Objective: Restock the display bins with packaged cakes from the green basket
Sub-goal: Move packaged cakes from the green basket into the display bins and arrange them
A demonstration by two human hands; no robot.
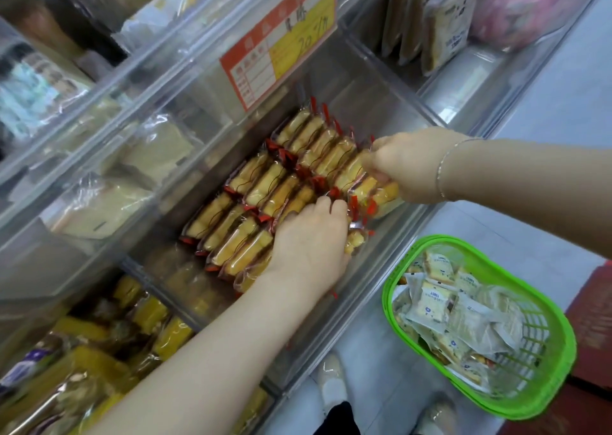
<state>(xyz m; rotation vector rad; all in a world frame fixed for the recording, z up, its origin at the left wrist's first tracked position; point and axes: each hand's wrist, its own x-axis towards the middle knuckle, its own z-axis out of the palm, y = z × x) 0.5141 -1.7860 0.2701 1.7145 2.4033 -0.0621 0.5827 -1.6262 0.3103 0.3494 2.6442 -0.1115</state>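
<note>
Clear plastic forms the display bin (374,103) at the middle of the view, and rows of packaged cakes (265,186), yellow in clear wrappers with red ends, are packed on edge inside it. The left hand (311,246) is laid palm-down over the rows nearest the front wall, its fingers curled into the packs at about 12 o'clock from the wrist; whether a single pack is gripped cannot be told. The right hand (407,163), at 1 o'clock from the left one, is closed in a pinch on the end of one cake pack (361,183) in the row at the bin's right side. A thin bracelet (443,169) is worn on the right wrist. An orange and yellow price card (281,47) is fixed at the bin's back edge, at 12 o'clock from the hands. The green basket (559,345) is set on the floor at 4 o'clock from the bin, and pale wrapped toast cakes (433,305) are heaped inside it. Neighbouring bins at 9 and 7 o'clock are filled with other wrapped goods (99,203). Pale shoes (331,381) are seen at 6 o'clock.
</note>
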